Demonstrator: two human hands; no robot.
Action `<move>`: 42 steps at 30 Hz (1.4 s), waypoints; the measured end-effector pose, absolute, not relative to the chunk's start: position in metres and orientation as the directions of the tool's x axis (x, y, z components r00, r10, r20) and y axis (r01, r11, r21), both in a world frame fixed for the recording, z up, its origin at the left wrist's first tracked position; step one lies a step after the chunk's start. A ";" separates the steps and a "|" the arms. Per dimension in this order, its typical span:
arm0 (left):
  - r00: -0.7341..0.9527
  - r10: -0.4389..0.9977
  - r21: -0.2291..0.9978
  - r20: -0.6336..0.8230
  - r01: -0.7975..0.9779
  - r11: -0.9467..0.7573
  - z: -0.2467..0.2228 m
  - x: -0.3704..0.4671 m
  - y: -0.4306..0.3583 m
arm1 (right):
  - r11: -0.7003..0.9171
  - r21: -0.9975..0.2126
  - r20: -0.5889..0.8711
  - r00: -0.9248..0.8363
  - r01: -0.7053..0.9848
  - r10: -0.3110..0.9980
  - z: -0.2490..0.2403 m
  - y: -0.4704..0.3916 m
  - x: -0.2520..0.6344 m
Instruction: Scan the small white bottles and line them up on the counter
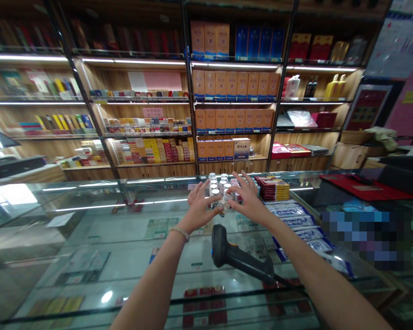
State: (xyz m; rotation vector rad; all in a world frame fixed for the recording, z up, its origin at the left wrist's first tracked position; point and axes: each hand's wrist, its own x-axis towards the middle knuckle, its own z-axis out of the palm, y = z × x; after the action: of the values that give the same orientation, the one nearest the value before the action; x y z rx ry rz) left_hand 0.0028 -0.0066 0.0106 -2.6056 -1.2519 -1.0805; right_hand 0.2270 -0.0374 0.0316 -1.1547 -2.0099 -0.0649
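Observation:
A cluster of small clear bottles with silvery-white caps (214, 182) stands on the glass counter, partly hidden by my fingers. My left hand (200, 205) reaches in from the left, its thumb and a finger curved toward one small clear bottle (224, 202) at the front of the cluster. From the other side, my right hand (248, 196) has its thumb and index finger at that same bottle, while its other fingers are raised and spread. Nearer to me, between my forearms, a black handheld barcode scanner (239, 256) lies on the glass.
Right of the cluster sits a stack of red and yellow packs (273, 189). Several blue-and-white packets (296, 222) lie beside my right forearm. A red mat (368, 187) rests farther right. Lit shelves behind the counter hold orange boxes (232, 85) and cigarette-like packs (158, 150).

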 end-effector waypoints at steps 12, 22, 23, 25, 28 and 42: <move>0.312 0.618 0.239 0.722 0.725 -0.646 0.016 0.008 -0.011 | 0.484 -0.264 0.758 -0.131 0.834 0.639 0.022 -0.032 0.220; 0.271 0.629 0.191 0.729 0.802 -0.567 0.016 0.015 -0.019 | 0.465 -0.311 0.770 -0.067 0.829 0.634 0.013 -0.027 0.215; 0.264 0.627 0.191 0.733 0.804 -0.563 0.016 0.015 -0.018 | 0.461 -0.309 0.769 -0.067 0.832 0.636 0.014 -0.026 0.215; 0.251 0.621 0.191 0.743 0.810 -0.555 0.016 0.014 -0.017 | 0.456 -0.297 0.766 -0.076 0.839 0.638 0.016 -0.024 0.215; 0.226 0.618 0.189 0.753 0.825 -0.532 0.013 0.012 -0.014 | 0.460 -0.252 0.758 -0.122 0.851 0.641 0.022 -0.021 0.211; 0.202 0.690 0.208 0.695 0.862 -0.463 -0.005 0.007 -0.005 | 0.460 -0.139 0.699 -0.242 0.877 0.673 0.010 -0.005 0.198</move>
State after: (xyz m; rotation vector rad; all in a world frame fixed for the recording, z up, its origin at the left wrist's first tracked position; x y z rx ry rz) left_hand 0.0070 -0.0048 -0.0049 -2.2489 -1.4829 -1.1091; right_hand 0.1980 -0.0049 0.0101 -1.2888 -1.9993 -0.3654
